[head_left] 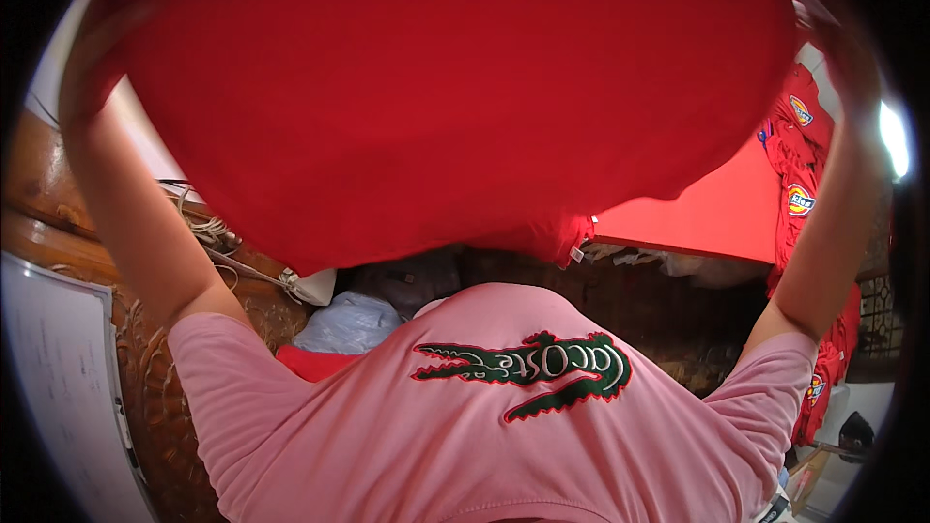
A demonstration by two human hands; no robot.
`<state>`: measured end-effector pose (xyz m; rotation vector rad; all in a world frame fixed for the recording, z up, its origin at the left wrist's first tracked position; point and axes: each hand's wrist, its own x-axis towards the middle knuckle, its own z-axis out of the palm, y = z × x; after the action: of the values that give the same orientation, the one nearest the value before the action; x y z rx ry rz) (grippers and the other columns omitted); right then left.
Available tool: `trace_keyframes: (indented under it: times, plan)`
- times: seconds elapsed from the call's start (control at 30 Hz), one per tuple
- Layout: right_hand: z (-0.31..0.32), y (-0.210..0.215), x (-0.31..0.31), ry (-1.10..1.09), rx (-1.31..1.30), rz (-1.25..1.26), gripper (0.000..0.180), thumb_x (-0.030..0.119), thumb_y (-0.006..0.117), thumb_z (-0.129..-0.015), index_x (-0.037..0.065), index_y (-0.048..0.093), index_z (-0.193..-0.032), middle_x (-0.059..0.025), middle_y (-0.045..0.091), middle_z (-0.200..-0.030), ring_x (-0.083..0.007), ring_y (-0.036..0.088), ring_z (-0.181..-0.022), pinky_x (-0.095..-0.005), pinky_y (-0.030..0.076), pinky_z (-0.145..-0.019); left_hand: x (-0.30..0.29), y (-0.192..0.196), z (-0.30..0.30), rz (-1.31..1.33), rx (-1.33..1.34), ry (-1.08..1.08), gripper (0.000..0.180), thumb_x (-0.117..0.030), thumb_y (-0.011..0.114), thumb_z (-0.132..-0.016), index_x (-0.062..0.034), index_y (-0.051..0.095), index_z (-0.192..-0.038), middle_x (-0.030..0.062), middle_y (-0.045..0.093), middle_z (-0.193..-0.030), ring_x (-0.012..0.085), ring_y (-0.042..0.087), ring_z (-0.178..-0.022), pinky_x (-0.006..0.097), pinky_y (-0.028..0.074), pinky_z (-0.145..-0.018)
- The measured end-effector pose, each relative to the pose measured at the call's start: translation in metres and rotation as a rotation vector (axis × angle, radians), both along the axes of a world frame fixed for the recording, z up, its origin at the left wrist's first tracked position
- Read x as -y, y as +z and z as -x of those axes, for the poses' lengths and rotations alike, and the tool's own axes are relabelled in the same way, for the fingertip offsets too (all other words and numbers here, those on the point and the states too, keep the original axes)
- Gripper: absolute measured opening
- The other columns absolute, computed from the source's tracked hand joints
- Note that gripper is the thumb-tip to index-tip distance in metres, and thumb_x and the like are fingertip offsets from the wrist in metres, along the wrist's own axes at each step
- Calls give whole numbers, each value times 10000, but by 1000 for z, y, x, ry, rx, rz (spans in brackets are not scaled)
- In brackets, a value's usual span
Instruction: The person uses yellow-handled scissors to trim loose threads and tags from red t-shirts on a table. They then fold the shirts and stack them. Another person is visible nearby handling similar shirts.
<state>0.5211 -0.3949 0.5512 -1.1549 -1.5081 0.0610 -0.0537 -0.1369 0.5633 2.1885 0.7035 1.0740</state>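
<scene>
A large red cloth garment (455, 107) is spread wide in front of me and fills the upper middle of the head view. My left hand (92, 63) grips its left side at the upper left, the fingers dim and partly lost against the cloth. At the upper right, my right hand (845, 53) is closed on the opposite side, also in shadow. Both arms are raised and far apart. The garment's lower edge hangs in a loose curve above my chest. Below it, a bunched red cloth (557, 235) shows a small white tag.
Behind the garment lies a flat red surface (702, 208), with red garments bearing round badges (799, 155) along its right side. To the left are carved wooden furniture (160, 368), coiled cables (208, 228), a pale blue plastic bag (354, 322) and a white board (58, 368).
</scene>
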Motion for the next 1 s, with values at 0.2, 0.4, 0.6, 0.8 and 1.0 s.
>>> trace_keyframes:
  times: [0.2, 0.4, 0.6, 0.8, 1.0]
  plan:
    - [-45, -55, -97, 159, -83, 143, 403, 206, 710, -937, -23, 620, -1256, -138, 676, -1129, -229, 659, -916, -336, 526, -786, -108, -45, -62, -731, -570, 693, 367, -171, 620, -846, 18, 657, -1158, 145, 708, -973, 260, 675, -920, 398, 549, -857]
    - [-103, -12, -103, 345, -229, -267, 363, 170, 625, -978, 4, 619, -1300, -88, 691, -1207, -195, 660, -1088, -330, 519, -937, -16, -11, -103, -883, 447, 347, 463, 242, 487, -679, 85, 497, -1114, 245, 603, -1054, 353, 595, -913, 449, 537, -872]
    - [-41, -154, -12, -249, 352, -77, 163, -99, 557, -875, 45, 530, -947, -54, 671, -1057, -175, 621, -993, -304, 474, -916, 43, -201, -27, -693, 69, 884, 125, -89, 662, -940, -58, 668, -1061, 68, 690, -964, 180, 642, -830, 325, 541, -774]
    - [1, -400, 35, -181, 73, 431, 262, -196, 521, -707, 19, 456, -843, -142, 625, -1025, -259, 619, -1042, -350, 473, -956, 92, -441, -37, -155, -65, 649, 99, -1, 720, -714, -53, 690, -793, 89, 619, -942, 249, 618, -953, 351, 488, -855]
    - [59, -535, 89, -308, -13, 675, 244, -164, 530, -682, -4, 510, -866, -170, 618, -1037, -339, 616, -1020, -343, 474, -918, 116, -602, -7, 248, -89, 562, 99, 32, 733, -753, -38, 713, -821, 96, 709, -1033, 242, 679, -939, 317, 521, -834]
